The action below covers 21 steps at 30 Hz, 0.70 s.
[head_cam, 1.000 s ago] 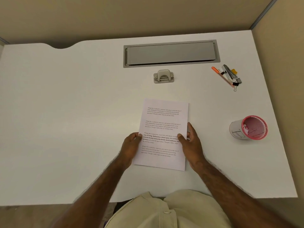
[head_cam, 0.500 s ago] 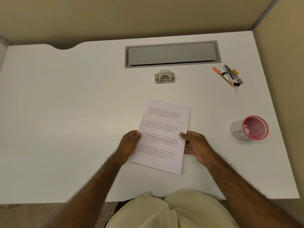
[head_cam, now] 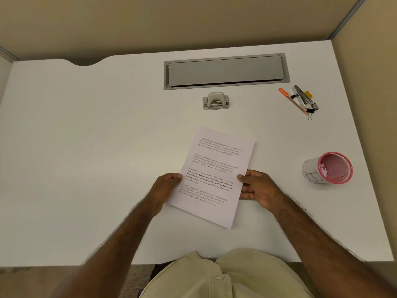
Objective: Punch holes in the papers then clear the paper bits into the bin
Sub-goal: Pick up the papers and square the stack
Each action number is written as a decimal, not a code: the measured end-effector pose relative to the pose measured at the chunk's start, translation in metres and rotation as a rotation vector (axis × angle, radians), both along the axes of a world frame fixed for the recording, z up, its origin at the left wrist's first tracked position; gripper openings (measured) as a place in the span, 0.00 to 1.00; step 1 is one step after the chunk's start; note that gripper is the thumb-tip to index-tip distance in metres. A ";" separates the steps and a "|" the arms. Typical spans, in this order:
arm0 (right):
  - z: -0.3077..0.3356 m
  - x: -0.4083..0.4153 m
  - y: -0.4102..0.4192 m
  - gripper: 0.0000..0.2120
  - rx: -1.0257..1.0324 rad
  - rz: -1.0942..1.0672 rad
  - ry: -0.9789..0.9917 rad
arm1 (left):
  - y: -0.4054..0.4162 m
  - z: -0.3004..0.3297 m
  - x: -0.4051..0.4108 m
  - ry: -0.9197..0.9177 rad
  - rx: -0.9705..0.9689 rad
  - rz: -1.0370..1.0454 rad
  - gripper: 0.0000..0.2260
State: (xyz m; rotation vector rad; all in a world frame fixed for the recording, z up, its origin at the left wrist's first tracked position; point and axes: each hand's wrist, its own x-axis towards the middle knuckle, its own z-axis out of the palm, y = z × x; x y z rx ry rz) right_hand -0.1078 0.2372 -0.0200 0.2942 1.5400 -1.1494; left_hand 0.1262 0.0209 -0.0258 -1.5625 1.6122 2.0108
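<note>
A stack of printed white papers (head_cam: 214,168) is tilted clockwise over the middle of the white desk (head_cam: 86,147). My left hand (head_cam: 165,188) grips its left edge, thumb on top. My right hand (head_cam: 257,188) holds the right edge, thumb on top and fingers beneath. A grey metal hole punch (head_cam: 215,101) stands farther back, straight beyond the papers, apart from both hands. The bin (head_cam: 328,168), a small pink mesh cup wrapped in white paper, lies on its side at the right with some paper bits inside.
A grey cable hatch (head_cam: 225,72) is set into the desk behind the punch. An orange pen, a stapler and binder clips (head_cam: 300,101) lie at the back right. Beige partition walls close off the back and right sides.
The papers have turned clockwise, their top now leaning right. My right hand shifted from lying on the sheet to gripping its right edge with fingers underneath.
</note>
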 end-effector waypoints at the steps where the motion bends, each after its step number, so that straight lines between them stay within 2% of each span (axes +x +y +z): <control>1: 0.000 0.001 0.000 0.09 -0.001 -0.020 0.002 | 0.000 0.000 0.005 0.001 0.018 0.019 0.13; 7: -0.002 0.007 0.004 0.05 0.000 -0.131 0.041 | 0.000 0.005 0.030 0.019 0.125 0.114 0.11; 11: 0.000 0.014 0.005 0.05 -0.014 -0.154 0.024 | -0.003 0.001 0.030 -0.005 0.068 0.154 0.10; 21: 0.006 0.004 0.009 0.10 -0.005 -0.140 0.005 | -0.022 0.005 0.011 -0.033 -0.046 0.035 0.10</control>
